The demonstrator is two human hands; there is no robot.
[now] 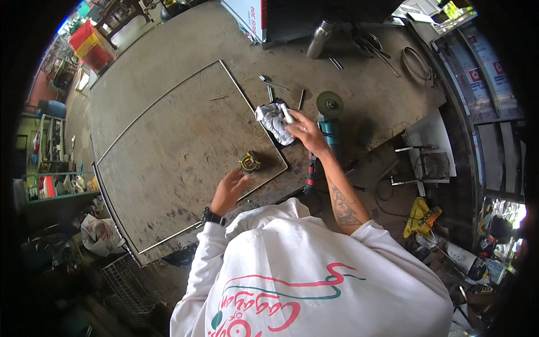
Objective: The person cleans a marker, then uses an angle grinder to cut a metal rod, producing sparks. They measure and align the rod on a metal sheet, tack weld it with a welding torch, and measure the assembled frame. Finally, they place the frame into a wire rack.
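My right hand (306,133) is above a crumpled white rag (270,119) and pinches a small white stick-like piece (288,115); its exact kind is unclear. Lower and to the left, my left hand (227,192) has its fingers apart and holds nothing. Just beyond those fingertips sits a yellow-and-black tape measure (250,162), apart from them. A thin rectangular metal frame (238,85) lies flat on the stained worktable (174,151). The tape measure rests inside its near right corner, while the rag lies by its right side.
Right of my right hand stands a teal angle grinder (330,130) with a round disc. Short metal pieces (302,99) lie beyond the rag. A steel bottle (320,39), a metal ring (416,63) and clamp-like tools (375,50) occupy the far right. A cable (382,194) hangs right.
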